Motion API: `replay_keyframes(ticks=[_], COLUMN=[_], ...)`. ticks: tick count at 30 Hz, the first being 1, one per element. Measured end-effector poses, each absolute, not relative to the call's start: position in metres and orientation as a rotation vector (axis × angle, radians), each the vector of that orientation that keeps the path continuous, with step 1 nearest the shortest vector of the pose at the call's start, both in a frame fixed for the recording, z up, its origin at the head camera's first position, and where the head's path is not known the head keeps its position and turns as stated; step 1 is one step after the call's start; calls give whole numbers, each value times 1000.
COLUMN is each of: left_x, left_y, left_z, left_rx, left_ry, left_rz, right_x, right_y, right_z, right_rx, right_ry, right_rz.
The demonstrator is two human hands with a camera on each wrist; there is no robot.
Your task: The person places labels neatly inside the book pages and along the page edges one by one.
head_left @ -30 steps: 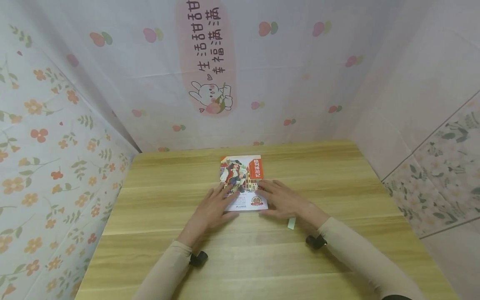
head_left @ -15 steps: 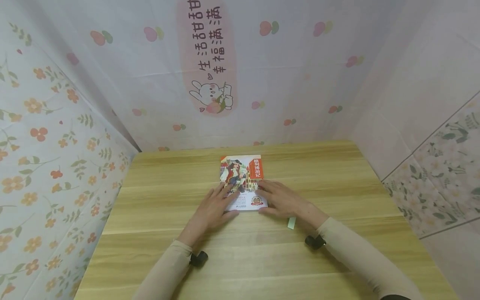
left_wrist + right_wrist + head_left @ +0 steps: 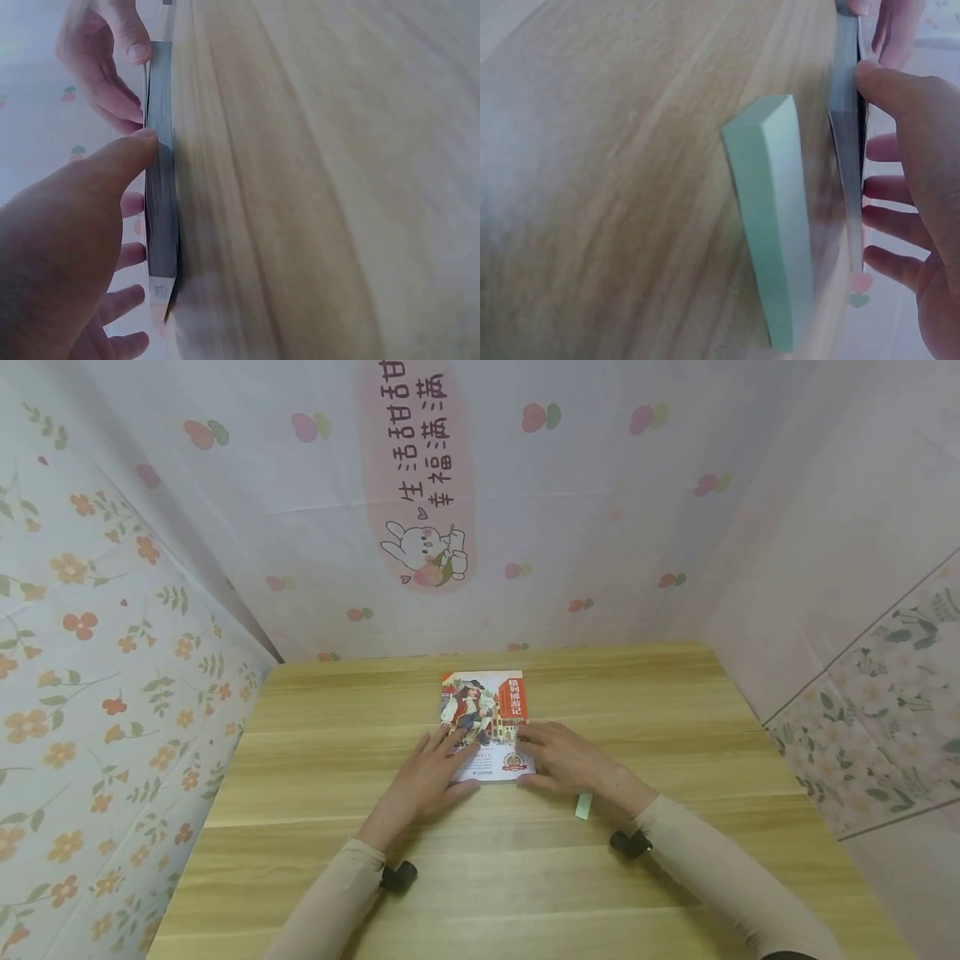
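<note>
A closed paperback book (image 3: pixel 486 706) with a person in a black hat on its cover lies flat on the table. My left hand (image 3: pixel 426 777) rests on its lower left part with fingers extended. My right hand (image 3: pixel 564 762) lies likewise over the lower right side. In the left wrist view, the left thumb touches the top edge of the page block (image 3: pixel 161 195). The right wrist view has the right thumb at the book's edge (image 3: pixel 845 90). Beside the right wrist stands a pale green slab-shaped block (image 3: pixel 774 217), apart from the book and partly hidden by the forearm in the head view.
The wood-grain table (image 3: pixel 480 877) spreads out around the book. A white curtain with fruit prints (image 3: pixel 600 527) hangs behind its far edge. Flowered cloth (image 3: pixel 112 693) covers the left side, and a patterned panel (image 3: pixel 892 702) stands at the right.
</note>
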State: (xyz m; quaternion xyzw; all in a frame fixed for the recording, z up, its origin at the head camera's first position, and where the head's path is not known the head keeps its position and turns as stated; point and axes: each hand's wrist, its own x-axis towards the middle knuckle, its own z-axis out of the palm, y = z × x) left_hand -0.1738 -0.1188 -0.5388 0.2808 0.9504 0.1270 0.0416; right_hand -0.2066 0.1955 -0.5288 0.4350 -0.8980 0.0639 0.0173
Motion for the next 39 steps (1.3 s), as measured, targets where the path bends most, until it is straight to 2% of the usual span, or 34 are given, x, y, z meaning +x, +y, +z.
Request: replay_keyframes(ticks=[24, 39], left_x=[-178, -179], left_y=[-96, -97], left_z=[-533, -532], left_rx=[1001, 1059], left_ry=[2962, 3007], left_rz=[394, 373], right_x=[-211, -213], right_y=[195, 193], right_z=[-525, -517], right_rx=[1436, 1422], right_ry=[-2516, -2376], right_rz=[225, 237])
